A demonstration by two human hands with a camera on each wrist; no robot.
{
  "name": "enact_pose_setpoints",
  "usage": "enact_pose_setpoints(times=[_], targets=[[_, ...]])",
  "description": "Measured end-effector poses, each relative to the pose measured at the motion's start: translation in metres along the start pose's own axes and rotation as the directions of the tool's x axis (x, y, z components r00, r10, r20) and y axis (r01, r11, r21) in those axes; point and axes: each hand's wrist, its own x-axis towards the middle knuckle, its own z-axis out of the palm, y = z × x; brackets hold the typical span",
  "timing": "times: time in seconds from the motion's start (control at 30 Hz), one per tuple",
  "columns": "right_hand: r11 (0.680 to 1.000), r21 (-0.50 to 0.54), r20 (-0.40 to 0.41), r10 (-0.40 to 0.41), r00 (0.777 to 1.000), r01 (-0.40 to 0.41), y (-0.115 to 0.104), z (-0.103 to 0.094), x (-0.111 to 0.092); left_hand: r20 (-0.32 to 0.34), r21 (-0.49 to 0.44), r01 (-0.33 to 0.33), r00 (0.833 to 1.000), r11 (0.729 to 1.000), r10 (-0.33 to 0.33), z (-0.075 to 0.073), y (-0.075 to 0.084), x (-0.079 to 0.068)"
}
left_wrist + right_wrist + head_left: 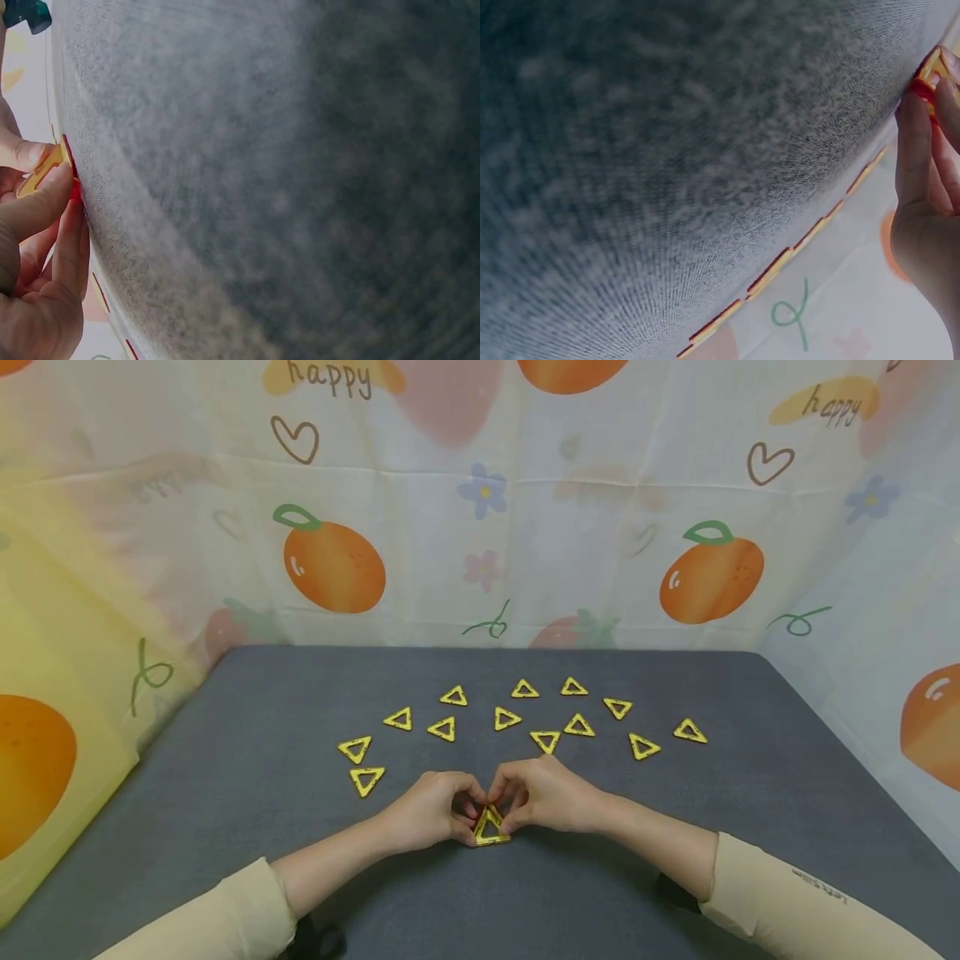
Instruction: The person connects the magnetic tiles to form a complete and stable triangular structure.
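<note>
Thumb and fingers of the left hand (pixel 431 810) pinch the left side of a yellow triangle (pixel 491 841), while the right hand (pixel 555 797) pinches its right side, the index fingertips close together near its tip. It sits in the middle of the grey desk (pixel 225 843), on the person's side of the other triangles (pixel 643 746); whether it touches the surface I cannot tell. Both wrist views show red along its edge. Thirteen others lie flat and scattered beyond the hands, turned various ways: two near each other at far left, one just past the right hand's knuckles, one at far right. Pale sleeves (pixel 787 885) cover the forearms. Behind the desk hangs a cloth (pixel 420 543) printed with oranges, hearts and flowers.
</note>
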Motion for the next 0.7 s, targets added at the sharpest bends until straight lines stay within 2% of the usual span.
enact_pose_setpoints(times=[0.13, 0.3, 0.47, 0.7], targets=[[0.999, -0.026, -0.006, -0.020, 1.000, 0.020, -0.0009, 0.0015, 0.0001, -0.004, 0.018, -0.005, 1.000, 1.000, 0.005, -0.0001, -0.0006, -0.0014], [1.000, -0.028, -0.007, -0.010, 1.000, 0.009, -0.0025, 0.0015, 0.0000, -0.006, 0.030, -0.013, 1.000, 0.999, 0.013, -0.0007, -0.0007, -0.0011], [1.000, -0.017, -0.003, -0.001, 1.000, 0.001, -0.0029, 0.0008, -0.0003, -0.005, 0.044, -0.027, 1.000, 0.999, 0.027, -0.0009, -0.0007, -0.0011], [1.000, 0.029, 0.028, 0.008, 1.000, -0.009, -0.0021, -0.0028, -0.0013, 0.004, 0.028, -0.006, 1.000, 1.000, 0.006, 0.0001, 0.0012, -0.0008]])
